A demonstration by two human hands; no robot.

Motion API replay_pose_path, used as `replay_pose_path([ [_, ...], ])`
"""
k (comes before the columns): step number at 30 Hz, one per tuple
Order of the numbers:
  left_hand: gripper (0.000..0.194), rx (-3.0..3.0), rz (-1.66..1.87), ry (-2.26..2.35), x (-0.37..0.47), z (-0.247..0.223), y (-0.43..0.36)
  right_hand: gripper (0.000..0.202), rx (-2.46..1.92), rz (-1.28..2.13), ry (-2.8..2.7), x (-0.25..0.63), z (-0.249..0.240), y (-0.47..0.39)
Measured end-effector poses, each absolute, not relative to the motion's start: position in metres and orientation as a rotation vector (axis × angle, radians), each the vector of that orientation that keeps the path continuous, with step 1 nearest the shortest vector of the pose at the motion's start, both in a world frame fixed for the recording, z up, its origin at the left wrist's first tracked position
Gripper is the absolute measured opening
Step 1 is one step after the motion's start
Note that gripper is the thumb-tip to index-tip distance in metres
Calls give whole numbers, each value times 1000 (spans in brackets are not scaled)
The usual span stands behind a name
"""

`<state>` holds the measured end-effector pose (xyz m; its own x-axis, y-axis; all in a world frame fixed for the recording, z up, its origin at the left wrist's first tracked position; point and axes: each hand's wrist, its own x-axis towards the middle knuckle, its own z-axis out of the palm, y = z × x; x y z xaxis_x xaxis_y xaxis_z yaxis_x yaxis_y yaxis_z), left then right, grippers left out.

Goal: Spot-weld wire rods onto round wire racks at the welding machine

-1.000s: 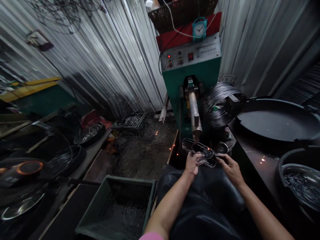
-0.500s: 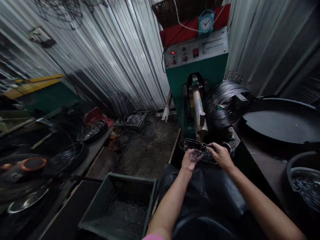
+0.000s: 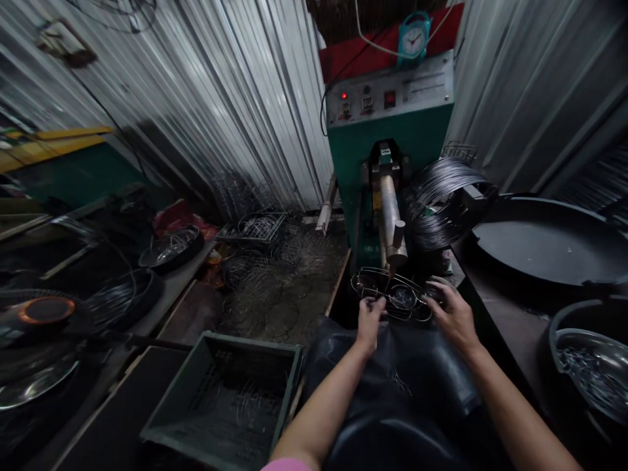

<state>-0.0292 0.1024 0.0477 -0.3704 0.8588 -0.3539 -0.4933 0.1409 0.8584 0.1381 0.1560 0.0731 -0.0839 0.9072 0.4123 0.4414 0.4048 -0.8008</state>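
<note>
A long, round-ended silver wire rack (image 3: 391,296) sits right of the frame's lower middle. The left hand (image 3: 369,322) pinches its near left side. The right hand (image 3: 454,316) curls by its right end; whether it grips, I cannot tell.

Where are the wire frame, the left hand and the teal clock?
Wire frame (image 3: 392,298), head view: wires near its middle.
Left hand (image 3: 369,322), head view: middle of the hand.
Teal clock (image 3: 413,41), head view: its pale dial.
</note>
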Motion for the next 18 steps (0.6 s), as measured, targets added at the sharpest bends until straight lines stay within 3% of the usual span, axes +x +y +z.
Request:
replay_pose_path([
  [4,53,1016,1680,1606,-6,48,82,39,-1272,936,-1608,163,37,151],
  [8,48,1284,1615,1739,4,47,81,40,-1195,1143,-1534,169,21,156],
  [12,44,1231,1616,1707,6,41,83,38,-1149,1234,-1502,171,19,156],
  [18,65,947,1672,1624,24,31,89,36,-1137,1158,-1492,169,21,147],
])
